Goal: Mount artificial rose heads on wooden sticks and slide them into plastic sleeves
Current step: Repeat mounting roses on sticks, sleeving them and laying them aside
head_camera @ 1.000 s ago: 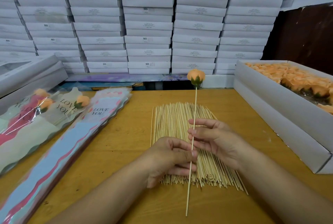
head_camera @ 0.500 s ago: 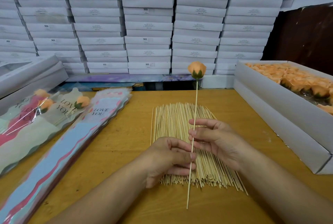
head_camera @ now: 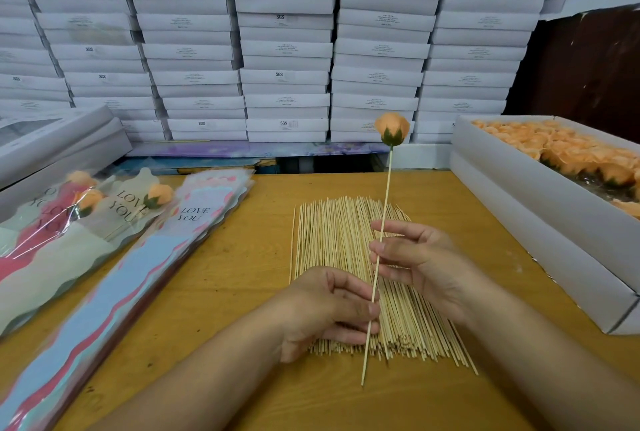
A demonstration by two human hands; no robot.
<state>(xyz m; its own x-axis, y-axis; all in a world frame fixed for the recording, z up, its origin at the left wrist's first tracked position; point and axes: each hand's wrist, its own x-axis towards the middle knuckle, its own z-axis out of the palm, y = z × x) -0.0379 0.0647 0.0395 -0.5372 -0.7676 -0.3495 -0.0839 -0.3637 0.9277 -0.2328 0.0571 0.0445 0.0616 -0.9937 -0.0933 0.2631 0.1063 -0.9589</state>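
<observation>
Left hand [head_camera: 332, 309] pinches the wooden stick [head_camera: 379, 250] low down, right hand [head_camera: 415, 264] grips it a bit higher, both over the pile of sticks [head_camera: 332, 247]. Stick's nearly upright, orange rose head [head_camera: 392, 128] on top, sleeves [head_camera: 114, 292] off left.

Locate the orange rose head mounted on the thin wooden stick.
Centre-right of the head view, the orange rose head tops the stick, before stacked white boxes.

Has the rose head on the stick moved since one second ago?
Yes. The rose head has risen slightly against the stacked white boxes behind it, as the stick slid upward between both hands.
</observation>
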